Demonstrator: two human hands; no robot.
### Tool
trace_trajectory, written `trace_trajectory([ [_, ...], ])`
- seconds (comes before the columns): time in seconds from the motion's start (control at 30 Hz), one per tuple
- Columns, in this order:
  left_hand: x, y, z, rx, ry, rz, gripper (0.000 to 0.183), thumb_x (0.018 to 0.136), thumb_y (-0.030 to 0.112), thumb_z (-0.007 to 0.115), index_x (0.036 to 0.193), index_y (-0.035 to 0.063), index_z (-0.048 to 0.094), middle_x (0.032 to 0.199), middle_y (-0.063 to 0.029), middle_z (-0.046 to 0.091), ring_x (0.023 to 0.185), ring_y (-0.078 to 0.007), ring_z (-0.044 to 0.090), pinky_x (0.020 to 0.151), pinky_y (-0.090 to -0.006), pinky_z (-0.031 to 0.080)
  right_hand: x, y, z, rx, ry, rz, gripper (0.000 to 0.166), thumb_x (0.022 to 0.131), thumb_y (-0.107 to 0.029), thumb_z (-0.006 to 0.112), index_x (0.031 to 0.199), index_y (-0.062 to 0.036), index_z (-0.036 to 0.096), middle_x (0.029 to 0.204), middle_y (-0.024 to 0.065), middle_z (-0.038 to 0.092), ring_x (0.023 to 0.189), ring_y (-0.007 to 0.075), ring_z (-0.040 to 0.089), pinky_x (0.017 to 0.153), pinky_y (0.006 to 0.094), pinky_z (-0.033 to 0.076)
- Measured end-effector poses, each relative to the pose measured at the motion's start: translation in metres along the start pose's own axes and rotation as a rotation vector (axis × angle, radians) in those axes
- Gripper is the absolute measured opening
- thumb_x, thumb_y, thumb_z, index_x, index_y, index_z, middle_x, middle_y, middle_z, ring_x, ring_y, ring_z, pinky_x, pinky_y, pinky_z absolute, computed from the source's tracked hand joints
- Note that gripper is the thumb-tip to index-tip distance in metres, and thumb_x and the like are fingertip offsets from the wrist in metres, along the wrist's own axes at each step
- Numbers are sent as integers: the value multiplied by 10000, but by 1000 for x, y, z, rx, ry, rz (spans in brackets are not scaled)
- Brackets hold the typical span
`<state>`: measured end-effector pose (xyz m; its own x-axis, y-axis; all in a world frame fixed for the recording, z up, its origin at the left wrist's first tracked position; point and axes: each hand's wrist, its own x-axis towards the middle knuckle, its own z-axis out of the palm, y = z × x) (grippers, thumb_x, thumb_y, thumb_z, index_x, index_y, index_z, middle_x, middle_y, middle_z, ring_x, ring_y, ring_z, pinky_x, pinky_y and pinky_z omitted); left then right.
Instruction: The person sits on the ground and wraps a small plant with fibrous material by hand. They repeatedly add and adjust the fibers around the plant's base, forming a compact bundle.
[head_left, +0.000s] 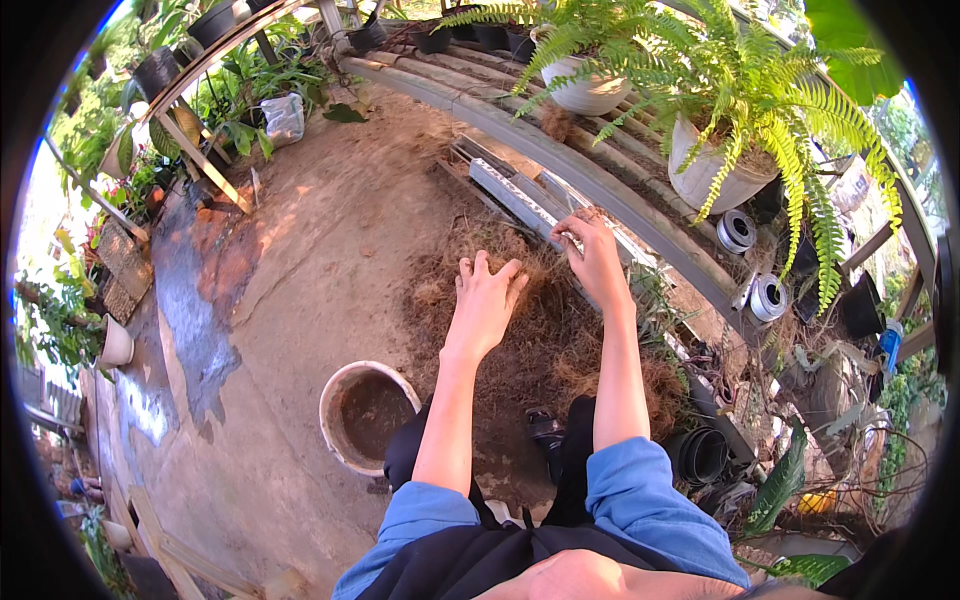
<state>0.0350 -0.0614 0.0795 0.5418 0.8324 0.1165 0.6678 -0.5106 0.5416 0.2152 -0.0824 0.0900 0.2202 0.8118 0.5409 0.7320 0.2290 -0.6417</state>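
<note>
A pile of brown, root-like plant fibre (525, 330) lies on the dirt floor before me. Over its far left part is my left hand (484, 300), palm down with the fingers apart, and I see nothing held in it. My right hand (591, 255) is higher and further right, near the white metal channels, with its fingers curled. Thin strands show by its fingertips, but whether they are gripped is unclear. Left of my knees stands a round, pale-rimmed pot (367, 416) with dark brown contents.
White metal channels (514, 196) lie beyond the pile, below a slatted bench (480, 97). Potted ferns (724, 161) in white pots and wire spools (767, 298) rest on it. Black pots (699, 455) sit at right. A wet patch (191, 315) marks the floor at left.
</note>
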Motion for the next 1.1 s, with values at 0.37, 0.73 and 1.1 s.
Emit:
trace_trajectory([
  [0.37,-5,-42,-17,-530,-331,98,537,920,426,439,1311,59,415,1412,-194,292,1356,-323,155,1088,-404,183,8,48,13,456,-679,267,166,774,-172,676,844,-22,656,849,34,644,824,114,578,803,279,441],
  [0.73,22,-20,-9,-2040,327,-526,326,908,290,529,1119,42,524,1125,-64,564,990,-191,569,832,-339,493,-10,64,65,774,-523,460,159,767,-190,675,840,-49,663,843,16,643,783,96,574,700,248,438],
  [1.1,38,-47,23,-2133,902,-668,478,955,428,332,1281,88,418,1305,-55,456,1173,-231,455,974,-438,383,1,1,55,324,-573,82,123,727,-106,682,785,1,664,717,66,630,665,115,560,623,260,437],
])
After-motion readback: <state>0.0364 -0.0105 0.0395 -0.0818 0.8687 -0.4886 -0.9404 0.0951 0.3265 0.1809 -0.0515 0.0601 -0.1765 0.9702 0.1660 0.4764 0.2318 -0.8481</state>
